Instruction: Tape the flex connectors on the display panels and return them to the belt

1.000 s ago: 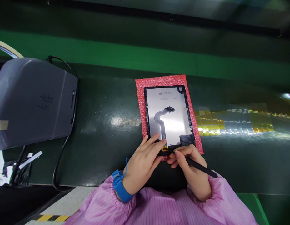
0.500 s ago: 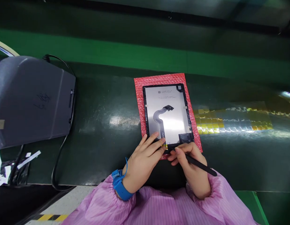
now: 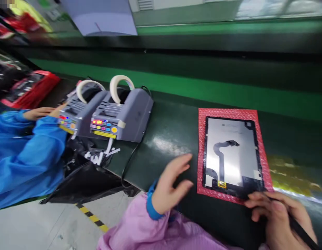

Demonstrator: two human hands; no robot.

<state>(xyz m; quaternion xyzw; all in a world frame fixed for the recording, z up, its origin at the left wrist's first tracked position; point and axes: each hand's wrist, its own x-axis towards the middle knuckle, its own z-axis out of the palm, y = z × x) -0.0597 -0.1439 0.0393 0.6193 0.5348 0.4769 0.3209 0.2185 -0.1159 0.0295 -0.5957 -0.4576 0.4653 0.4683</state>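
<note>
A tablet screen assembly (image 3: 236, 163) lies back side up on a red bubble-wrap sheet (image 3: 202, 149). Its grey ribbon cable (image 3: 221, 166) curves across the metal back, with yellow tape (image 3: 221, 184) at the lower end. My left hand (image 3: 174, 184) is off the screen, left of the sheet, fingers apart and holding nothing. At the lower right corner of the screen, my right hand (image 3: 280, 211) grips a black pen-like tool (image 3: 300, 231); its tip is hard to make out.
Two grey tape dispensers (image 3: 140, 114) with white rolls stand on the green bench (image 3: 166, 128) to the left. White tape strips (image 3: 97, 157) and a black bag (image 3: 95, 184) hang below them. A co-worker's blue sleeve (image 3: 33, 149) reaches toward the farther dispenser. A black cable (image 3: 129, 163) runs along the bench edge.
The view has swung left, bringing the dispensers and the co-worker into sight. My left hand has lifted off the ribbon cable's lower end and moved left. My right hand still holds the black tool.
</note>
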